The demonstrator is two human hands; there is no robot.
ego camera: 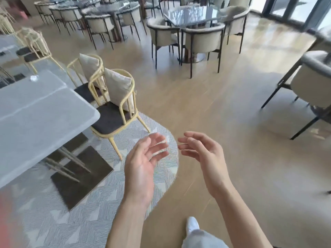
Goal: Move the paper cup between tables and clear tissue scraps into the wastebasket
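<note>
Tissue scrap (pixel 34 78), a small crumpled white piece, was the only task item that showed, lying at the far edge of the grey table (pixel 35 111) on the left; no cup or basket could be made out, so nothing could be said about what any container held. Nearest the camera, a white shoe (pixel 192 225) and a pale trouser leg (pixel 202 238) stood on the wooden floor (pixel 232 113). Just above them both bare hands were raised in mid-air over the floor, palms turned toward each other. The left hand (pixel 141 163) had its fingers loosely spread and held nothing; the right hand (pixel 202 153) had relaxed, slightly bent fingers and also held nothing. The fingertips of the two hands were near each other but apart. Under the left hand lay a patterned grey rug (pixel 107 185) with a rounded edge. On it stood the table's dark base, and beside the table a yellow-framed chair (pixel 114 108) with a dark seat and a pale cushion (pixel 119 88). Farther off, cream armchairs (pixel 202 42) stood around a glass-topped table (pixel 189 15), with more tables and chairs at the far left.
</note>
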